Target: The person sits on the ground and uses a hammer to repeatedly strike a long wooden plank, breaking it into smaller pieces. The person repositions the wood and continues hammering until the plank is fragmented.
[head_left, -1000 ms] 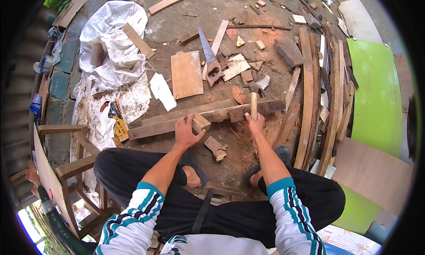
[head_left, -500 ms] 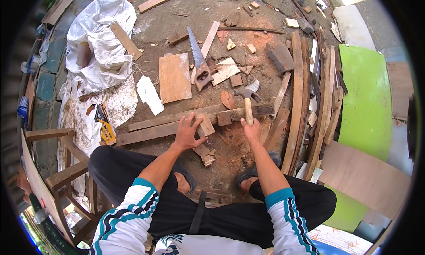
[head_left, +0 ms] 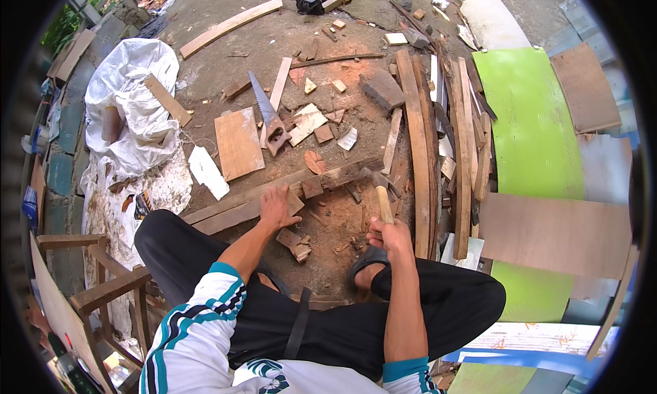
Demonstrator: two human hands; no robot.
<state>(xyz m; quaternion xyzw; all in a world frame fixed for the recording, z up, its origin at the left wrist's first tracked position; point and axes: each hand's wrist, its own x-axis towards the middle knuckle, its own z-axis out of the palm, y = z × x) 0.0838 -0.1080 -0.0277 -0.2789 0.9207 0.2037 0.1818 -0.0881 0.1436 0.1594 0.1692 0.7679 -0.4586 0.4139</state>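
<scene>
My right hand point(head_left: 390, 234) is wrapped round the wooden handle of a claw hammer point(head_left: 384, 204). Its dark metal head is by the right end of a long wooden beam point(head_left: 233, 219) lying across the ground before me. My left hand point(head_left: 276, 208) lies over the beam, thumb and fingers around a pale wooden block point(head_left: 295, 201) that it partly hides. Just right of that block, a small brown wood block point(head_left: 312, 187) sits against the beam. A splintered wood offcut point(head_left: 294, 245) is on the ground below my left hand.
A handsaw point(head_left: 268, 117) lies beyond the beam, beside a square plywood piece point(head_left: 238, 144). Long planks point(head_left: 417, 141) are stacked on the right, next to a green sheet point(head_left: 534, 120). A white sack point(head_left: 133, 107) and a wooden frame point(head_left: 109, 295) stand left.
My view has swung right. The hammer has come nearer my body, its head now lower beside the beam's end. The pale block has tipped down and my left hand covers more of it.
</scene>
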